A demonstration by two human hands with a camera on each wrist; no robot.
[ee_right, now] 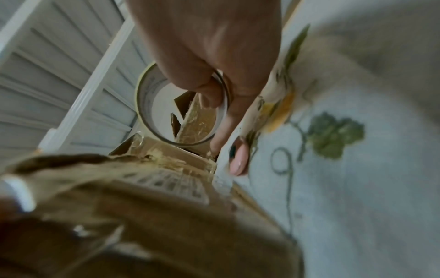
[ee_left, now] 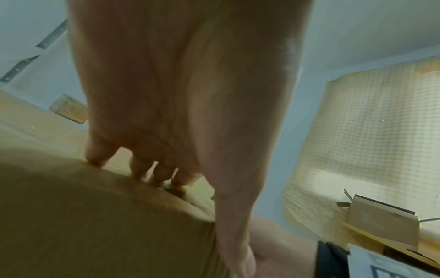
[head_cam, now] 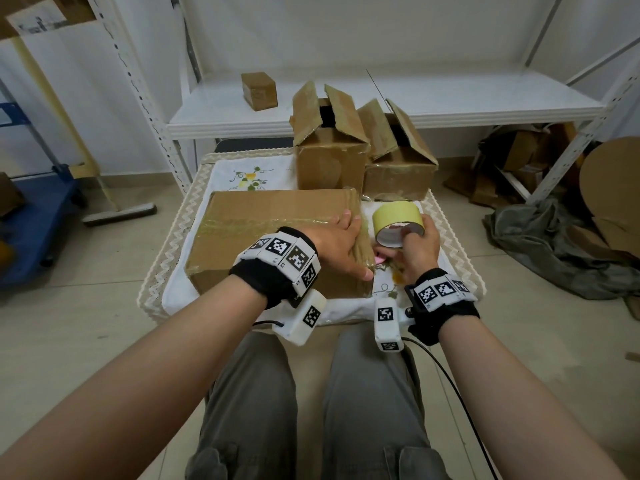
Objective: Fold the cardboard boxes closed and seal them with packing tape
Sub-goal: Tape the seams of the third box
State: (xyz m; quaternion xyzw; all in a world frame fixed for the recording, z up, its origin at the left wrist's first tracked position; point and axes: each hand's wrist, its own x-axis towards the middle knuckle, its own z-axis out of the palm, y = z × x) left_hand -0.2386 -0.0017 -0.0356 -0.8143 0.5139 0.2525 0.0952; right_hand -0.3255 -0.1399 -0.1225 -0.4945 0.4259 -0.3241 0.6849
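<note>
While left hand (head_cam: 341,245) flattens one of three boxes (head_cam: 273,237), right hand (head_cam: 417,247) grips one tape roll (head_cam: 398,220).

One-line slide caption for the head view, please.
Left hand presses the taped box end while right hand holds the tape roll beside it.

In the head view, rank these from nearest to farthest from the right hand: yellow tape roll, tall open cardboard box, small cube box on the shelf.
1. Yellow tape roll: held in the right hand.
2. Tall open cardboard box: behind, on the cloth-covered table.
3. Small brown cube box: farthest, back left on the white shelf.
</note>
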